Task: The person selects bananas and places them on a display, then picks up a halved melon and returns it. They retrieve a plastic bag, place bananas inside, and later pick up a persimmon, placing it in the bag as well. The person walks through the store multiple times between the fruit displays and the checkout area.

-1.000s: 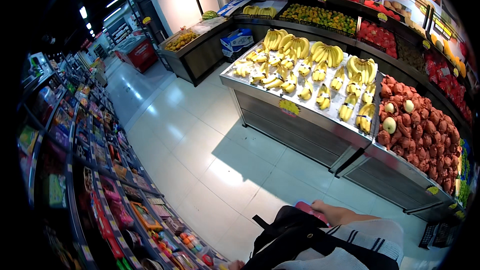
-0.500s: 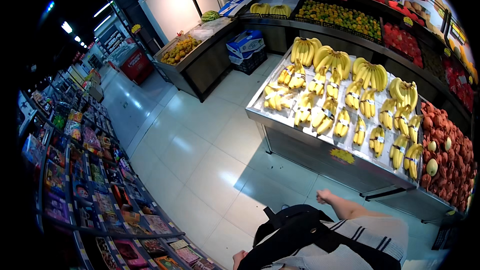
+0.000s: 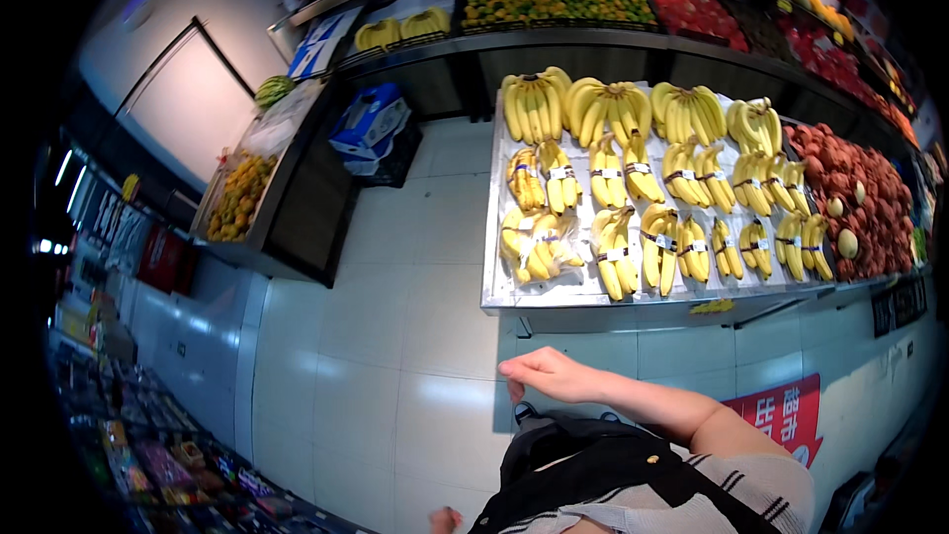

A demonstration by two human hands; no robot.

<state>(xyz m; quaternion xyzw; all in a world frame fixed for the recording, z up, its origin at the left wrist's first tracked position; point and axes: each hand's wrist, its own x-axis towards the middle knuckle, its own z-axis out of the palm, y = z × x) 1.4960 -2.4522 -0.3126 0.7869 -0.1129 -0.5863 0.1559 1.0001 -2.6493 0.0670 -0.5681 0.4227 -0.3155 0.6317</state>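
My right hand (image 3: 542,374) reaches across in front of my body at waist height, its fingers loosely curled with nothing seen in them. It is nearest to the front left corner of a banana stand (image 3: 554,303), apart from it and over the floor. Rows of banana bunches (image 3: 613,267) lie on the stand's white surface, many wrapped with dark bands. At the left, one bunch (image 3: 539,245) sits in clear plastic. Only a bit of my left hand (image 3: 446,520) shows at the lower edge, so its grip is unclear. A black strap or apron (image 3: 583,465) covers my front.
Reddish-brown produce (image 3: 860,203) is heaped right of the bananas. Behind runs a fruit shelf with green-orange citrus (image 3: 554,2). A side stand holds orange fruit (image 3: 240,200) and a watermelon (image 3: 274,91). Blue boxes (image 3: 368,121) stand in the corner. Packaged goods (image 3: 168,470) line the lower left.
The view has turned right and moved nearer the banana stand, which now sits squarer ahead. My right forearm shows more and swings left across my body. The left-hand shelves have slid toward the lower left.
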